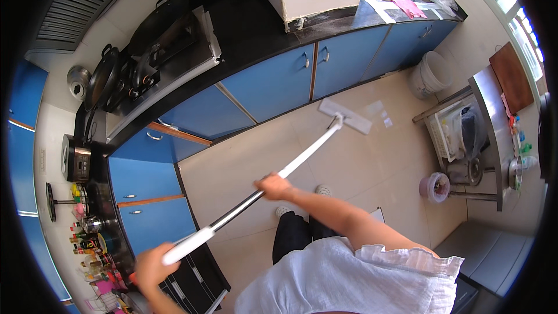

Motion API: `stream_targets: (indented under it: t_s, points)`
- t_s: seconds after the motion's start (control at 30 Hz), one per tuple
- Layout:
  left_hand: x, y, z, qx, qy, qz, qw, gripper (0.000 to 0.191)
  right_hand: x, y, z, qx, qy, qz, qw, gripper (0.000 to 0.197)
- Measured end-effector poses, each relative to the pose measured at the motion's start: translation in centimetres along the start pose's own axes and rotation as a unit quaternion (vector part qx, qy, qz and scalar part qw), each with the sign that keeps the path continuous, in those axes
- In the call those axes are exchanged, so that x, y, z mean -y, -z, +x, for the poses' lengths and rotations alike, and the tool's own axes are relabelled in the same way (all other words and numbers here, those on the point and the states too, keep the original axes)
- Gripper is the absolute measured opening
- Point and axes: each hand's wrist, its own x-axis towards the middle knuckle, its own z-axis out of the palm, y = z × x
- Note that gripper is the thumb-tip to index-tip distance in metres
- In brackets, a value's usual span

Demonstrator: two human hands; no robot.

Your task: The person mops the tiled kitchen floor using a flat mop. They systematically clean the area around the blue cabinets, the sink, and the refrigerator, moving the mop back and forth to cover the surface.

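Observation:
A flat mop with a white-and-dark pole (pixel 239 211) slants across the view. My left hand (pixel 154 266) is closed around the thick white grip at its upper end, at the lower left. Farther down the pole, my right hand (pixel 274 186) grips it near the middle. The rectangular grey mop head (pixel 345 116) lies flat on the beige tiled floor (pixel 261 157), a little out from the blue base cabinets (pixel 279 80). My feet in light patterned shoes stand behind the pole.
A white bucket (pixel 429 74) stands in the far right corner. Right of me are a metal shelf table (pixel 488 109) and a small waste bin (pixel 435 187). A black-topped counter (pixel 248 17) carries a gas stove with woks (pixel 102 78). Bottles and a rice cooker (pixel 76 159) line the left counter.

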Motion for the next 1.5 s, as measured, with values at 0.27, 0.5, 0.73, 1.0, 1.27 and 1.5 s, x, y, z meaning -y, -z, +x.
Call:
stream_targets:
  t_s: [0.27,0.5,0.73,1.0,1.27,1.5]
  points:
    - [-13.5,-10.0,11.7,0.014,-0.205,0.028,0.978,0.042,-20.0,2.7,-8.3,-0.108,-0.210,-0.162,0.958,0.010]
    - [-3.6,-8.3,8.2,-0.077,-0.147,-0.047,0.985,0.040,-9.6,1.0,-2.1,-0.016,-0.205,-0.148,0.967,0.013]
    - [7.5,4.1,-10.7,-0.168,0.087,0.111,0.976,0.024,14.7,-2.7,4.0,-0.019,0.112,0.063,0.992,0.017]
    - [4.6,7.0,-17.4,-0.044,0.146,0.099,0.983,0.040,17.9,-2.0,5.3,0.148,0.295,0.092,0.939,0.019]
    - [1.7,5.7,-10.1,0.028,0.137,0.034,0.990,0.036,8.6,2.3,5.4,0.046,0.239,0.115,0.963,0.020]
    - [-6.3,8.1,-1.4,0.067,0.070,-0.018,0.995,0.029,-0.1,6.7,3.4,-0.032,0.162,0.089,0.982,0.014]
